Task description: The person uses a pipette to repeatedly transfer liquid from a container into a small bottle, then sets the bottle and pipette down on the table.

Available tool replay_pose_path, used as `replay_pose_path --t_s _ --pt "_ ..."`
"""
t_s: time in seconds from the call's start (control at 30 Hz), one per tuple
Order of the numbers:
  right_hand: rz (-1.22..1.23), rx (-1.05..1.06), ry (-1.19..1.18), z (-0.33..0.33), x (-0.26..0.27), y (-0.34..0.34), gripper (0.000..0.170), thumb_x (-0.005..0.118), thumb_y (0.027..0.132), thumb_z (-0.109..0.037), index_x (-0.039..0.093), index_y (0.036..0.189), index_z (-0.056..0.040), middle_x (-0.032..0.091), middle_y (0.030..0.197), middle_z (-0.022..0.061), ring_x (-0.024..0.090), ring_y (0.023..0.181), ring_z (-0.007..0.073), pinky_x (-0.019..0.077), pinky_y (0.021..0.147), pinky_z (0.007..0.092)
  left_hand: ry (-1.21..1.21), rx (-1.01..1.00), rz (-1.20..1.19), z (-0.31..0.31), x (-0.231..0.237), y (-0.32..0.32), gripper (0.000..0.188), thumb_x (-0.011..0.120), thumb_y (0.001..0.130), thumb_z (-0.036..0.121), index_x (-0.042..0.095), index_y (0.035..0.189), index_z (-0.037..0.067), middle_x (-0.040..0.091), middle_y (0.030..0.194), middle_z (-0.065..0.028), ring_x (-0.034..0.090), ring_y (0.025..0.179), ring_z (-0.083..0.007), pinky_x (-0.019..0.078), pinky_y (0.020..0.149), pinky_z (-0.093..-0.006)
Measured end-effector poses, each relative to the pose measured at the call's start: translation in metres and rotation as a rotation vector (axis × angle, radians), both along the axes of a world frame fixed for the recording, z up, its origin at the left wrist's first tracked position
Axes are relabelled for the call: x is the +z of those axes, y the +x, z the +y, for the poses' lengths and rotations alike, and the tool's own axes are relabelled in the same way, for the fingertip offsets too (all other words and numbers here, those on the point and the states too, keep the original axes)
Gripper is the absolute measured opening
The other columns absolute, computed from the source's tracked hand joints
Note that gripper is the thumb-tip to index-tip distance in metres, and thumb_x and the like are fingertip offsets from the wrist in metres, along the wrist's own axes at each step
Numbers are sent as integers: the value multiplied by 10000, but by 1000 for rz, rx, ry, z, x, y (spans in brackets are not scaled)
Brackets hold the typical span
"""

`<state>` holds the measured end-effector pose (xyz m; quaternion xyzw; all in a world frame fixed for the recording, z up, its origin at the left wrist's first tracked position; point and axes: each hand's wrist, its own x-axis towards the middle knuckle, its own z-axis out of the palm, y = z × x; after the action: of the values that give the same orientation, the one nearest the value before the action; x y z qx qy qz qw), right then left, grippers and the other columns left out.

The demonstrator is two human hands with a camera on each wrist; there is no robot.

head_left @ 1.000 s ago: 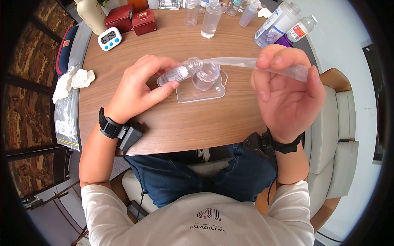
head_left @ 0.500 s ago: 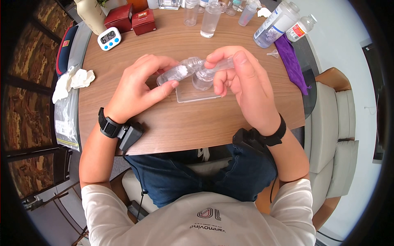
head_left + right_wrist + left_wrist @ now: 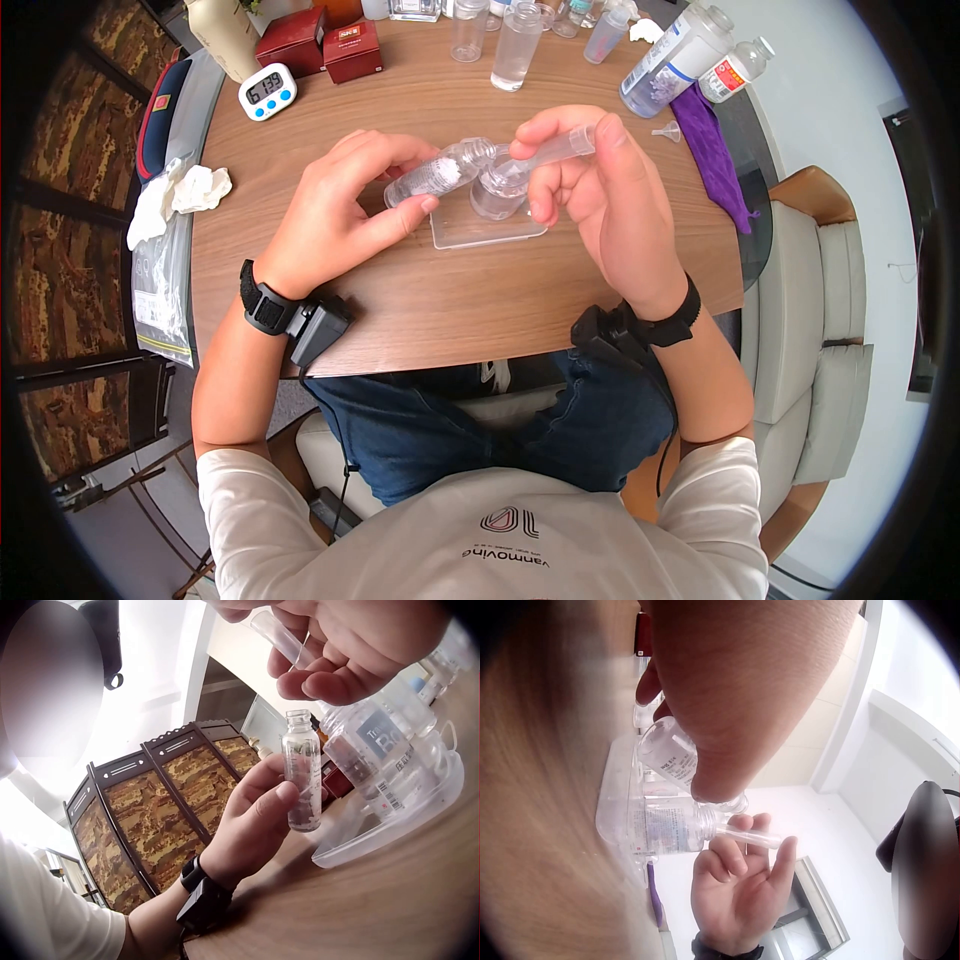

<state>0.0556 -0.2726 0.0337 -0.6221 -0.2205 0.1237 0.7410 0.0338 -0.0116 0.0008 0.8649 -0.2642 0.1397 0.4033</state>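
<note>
My left hand (image 3: 345,190) grips a small clear bottle (image 3: 437,175) with white bits inside, tilted with its uncapped mouth up to the right. In the right wrist view that bottle (image 3: 304,776) shows its thumb-side grip. My right hand (image 3: 625,215) pinches a clear tapered plastic tube (image 3: 568,146), wide end up. Its narrow end reaches the mouth of a second clear bottle (image 3: 490,200), as the left wrist view shows of the tube (image 3: 750,835). This printed bottle (image 3: 367,754) stands on a shallow clear tray (image 3: 485,240), right beside the held one.
Behind the hands stand a clear bottle of liquid (image 3: 513,55) and a large labelled bottle (image 3: 672,65). To the right lie a small funnel (image 3: 670,131) and a purple cloth (image 3: 715,165). A timer (image 3: 268,92), red boxes (image 3: 352,52) and crumpled tissue (image 3: 202,192) are at left.
My right hand has swung left and turned, bringing the tube from off to the right to the standing bottle's mouth. The left hand and its bottle have barely moved.
</note>
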Motion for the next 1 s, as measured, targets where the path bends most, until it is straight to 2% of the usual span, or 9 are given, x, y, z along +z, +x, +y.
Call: replay_pose_path --t_s 0.3,0.57,0.7,0.77,0.9,1.0 --pt "9 -14 14 1 -1 0 541 344 1127 -438 599 1182 36 634 1031 71 561 741 78 446 669 214 -5 4 9 0 0 0 334 802 837 146 693 1126 21 677 974 -85 626 888 -214 504 781 -331" --pt "2 -30 -15 1 2 2 426 360 1104 -303 626 1124 29 645 995 63 547 714 71 402 627 204 3 2 -4 -1 1 0 329 799 839 151 696 1123 20 677 974 -86 627 881 -215 507 780 -330" --pt "-4 -30 13 -1 6 -1 406 373 1096 -287 629 1116 28 650 994 62 537 708 69 392 617 208 1 -4 -13 -1 1 0 333 798 839 149 692 1127 20 678 974 -89 625 876 -218 508 780 -331" --pt "-89 -41 -29 -9 11 -2 411 371 1094 -300 624 1097 23 657 1009 79 514 688 86 382 608 218 -2 -9 -15 0 1 1 334 797 838 147 689 1128 18 677 974 -91 622 872 -221 508 782 -333" --pt "-181 11 303 -36 25 -1 452 328 1083 -350 608 1085 5 670 1044 156 470 641 138 400 605 254 -6 -20 -29 0 0 0 334 794 836 136 683 1127 13 677 971 -98 613 859 -225 509 787 -338" --pt "-264 33 308 -49 35 -1 444 279 1091 -358 597 1114 -50 618 1084 137 444 619 132 384 637 272 -10 -25 -19 -1 0 0 331 792 835 129 682 1124 11 678 970 -100 607 852 -226 510 790 -340"
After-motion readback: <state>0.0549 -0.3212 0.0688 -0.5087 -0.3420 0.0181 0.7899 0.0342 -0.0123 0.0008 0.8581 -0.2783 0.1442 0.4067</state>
